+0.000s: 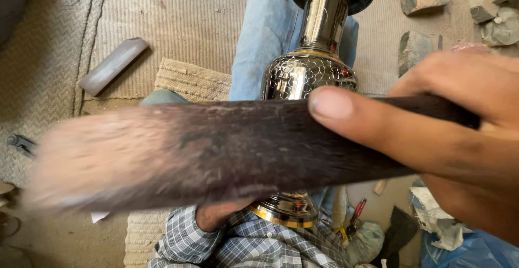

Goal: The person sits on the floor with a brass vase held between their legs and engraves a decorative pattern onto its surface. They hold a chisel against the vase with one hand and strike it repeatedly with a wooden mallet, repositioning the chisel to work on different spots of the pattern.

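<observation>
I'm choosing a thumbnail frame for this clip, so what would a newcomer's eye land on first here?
First, the dark wooden mallet, blurred, sweeping across the middle of the frame, gripped by the right hand at the right edge. Behind it stands a shiny engraved metal vase with gold bands, lying along the person's blue-jeaned leg. The left hand, in a checked sleeve, is mostly hidden under the mallet near the vase's lower end.

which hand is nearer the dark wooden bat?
Right. The right hand grips the dark wooden bat at its narrow end; the left hand is under it, against the engraved metal vase.
</observation>
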`<action>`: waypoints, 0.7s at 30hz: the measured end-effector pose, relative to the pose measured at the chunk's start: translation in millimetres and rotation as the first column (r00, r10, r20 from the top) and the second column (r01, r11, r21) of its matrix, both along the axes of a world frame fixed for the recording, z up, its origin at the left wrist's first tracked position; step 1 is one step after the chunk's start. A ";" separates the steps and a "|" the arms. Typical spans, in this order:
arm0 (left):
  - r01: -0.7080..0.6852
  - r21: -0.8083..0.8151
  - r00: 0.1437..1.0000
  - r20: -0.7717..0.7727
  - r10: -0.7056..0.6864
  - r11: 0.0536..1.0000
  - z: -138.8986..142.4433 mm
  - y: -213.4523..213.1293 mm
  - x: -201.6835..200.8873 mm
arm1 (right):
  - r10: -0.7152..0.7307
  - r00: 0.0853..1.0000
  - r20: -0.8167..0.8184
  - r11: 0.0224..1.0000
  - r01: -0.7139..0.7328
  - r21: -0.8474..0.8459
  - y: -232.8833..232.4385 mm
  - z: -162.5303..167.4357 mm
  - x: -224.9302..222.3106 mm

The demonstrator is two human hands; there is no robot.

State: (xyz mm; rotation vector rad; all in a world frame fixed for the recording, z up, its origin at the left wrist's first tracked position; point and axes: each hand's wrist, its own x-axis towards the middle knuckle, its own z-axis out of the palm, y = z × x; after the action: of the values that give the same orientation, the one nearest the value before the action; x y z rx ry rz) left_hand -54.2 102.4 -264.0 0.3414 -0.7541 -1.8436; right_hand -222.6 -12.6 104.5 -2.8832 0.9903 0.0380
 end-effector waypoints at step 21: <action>-0.119 -0.575 0.871 0.331 0.363 0.810 123.8 -74.9 20.0 | -0.487 0.872 0.038 0.863 0.474 0.176 37.5 -43.3 -83.8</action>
State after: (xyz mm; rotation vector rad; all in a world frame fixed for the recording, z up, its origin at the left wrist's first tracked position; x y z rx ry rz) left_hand -34.2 27.5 -140.1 0.4553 -1.4265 -1.2399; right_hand -306.4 24.9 61.2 -2.3918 1.5783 -0.0339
